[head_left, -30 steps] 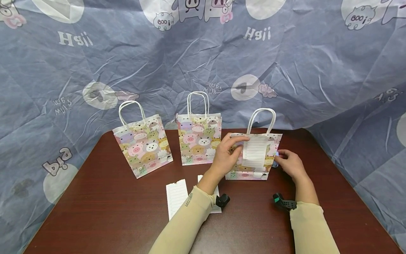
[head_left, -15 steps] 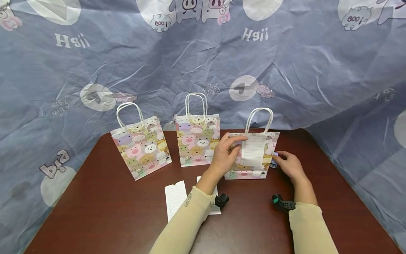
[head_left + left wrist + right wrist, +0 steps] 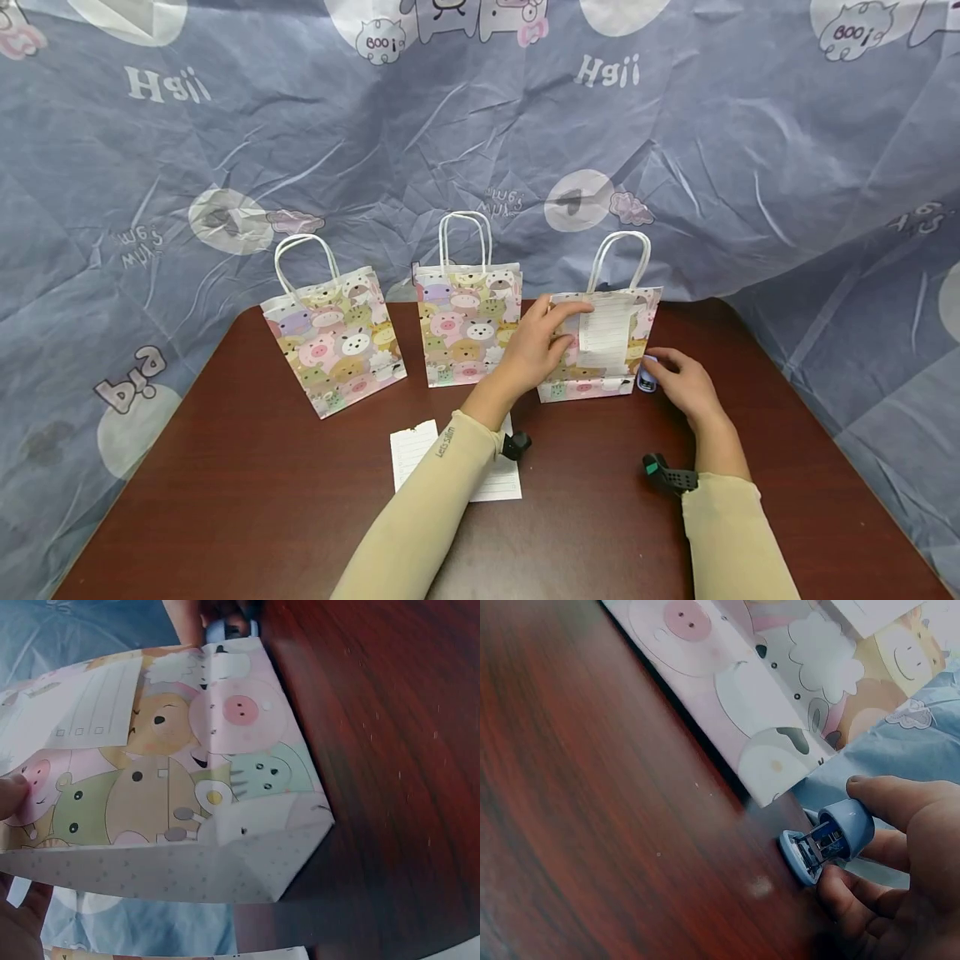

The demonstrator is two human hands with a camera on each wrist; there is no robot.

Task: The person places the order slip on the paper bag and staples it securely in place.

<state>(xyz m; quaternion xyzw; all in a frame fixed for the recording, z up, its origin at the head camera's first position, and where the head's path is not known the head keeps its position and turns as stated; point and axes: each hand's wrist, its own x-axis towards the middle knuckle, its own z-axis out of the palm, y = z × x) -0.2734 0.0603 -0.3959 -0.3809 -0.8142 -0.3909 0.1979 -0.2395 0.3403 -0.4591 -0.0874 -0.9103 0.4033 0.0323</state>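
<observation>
Working at the far part of a dark reddish-brown wooden surface (image 3: 585, 517). Three white-handled paper bags printed with pastel animals: left bag (image 3: 334, 342) askew toward far left corner, centre bag (image 3: 471, 329) by far edge, right bag (image 3: 572, 369) toward far right corner. Right bag in progress: left hand (image 3: 536, 346) grips it, white lined paper slip (image 3: 604, 335) against its front; can't tell if fixed. Other two show no slip in front, so probably left to do. First loose slip (image 3: 412, 448) and second loose slip (image 3: 498, 479) lie nearer the near edge, partly sleeve-covered. Right hand (image 3: 688, 387) grips small light-blue plastic stapler (image 3: 851, 825), just beside right bag. Likely early stage.
</observation>
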